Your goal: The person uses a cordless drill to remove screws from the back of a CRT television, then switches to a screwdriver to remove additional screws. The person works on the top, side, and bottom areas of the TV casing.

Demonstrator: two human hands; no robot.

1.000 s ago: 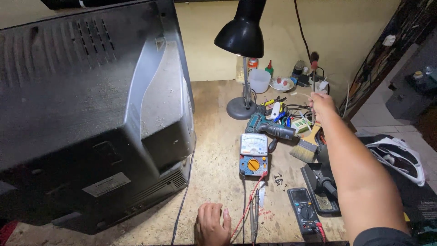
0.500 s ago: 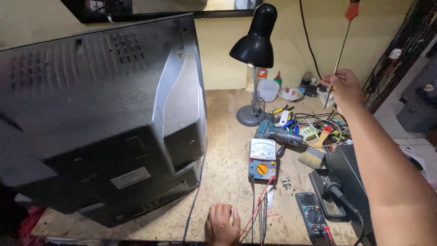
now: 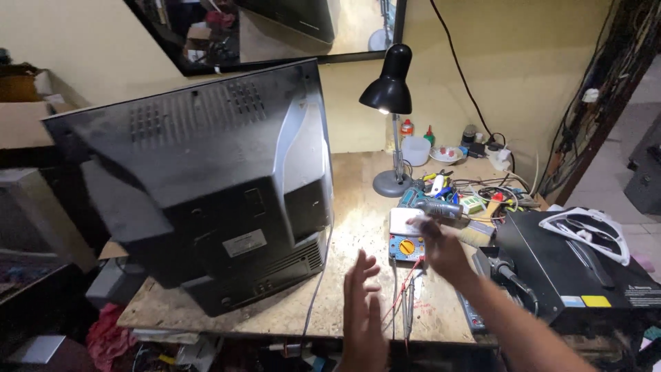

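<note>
A bulky old television set (image 3: pixel 206 186) was seen at the left of the wooden workbench (image 3: pixel 358 227), its dark back turned toward the viewer. The left hand (image 3: pixel 361 306), which had rested on the bench edge a second earlier, was now lifted, its fingers spread and empty. Further right, the right hand (image 3: pixel 441 248) had been brought down from the far clutter, where a long red-handled screwdriver had been raised; it was blurred above the analogue multimeter (image 3: pixel 405 234), so its grip could not be told. A black desk lamp (image 3: pixel 390 86) stood behind.

Left hand (image 3: pixel 363 313) raised, fingers spread, right hand (image 3: pixel 441 246) extended forward, blurred
</note>
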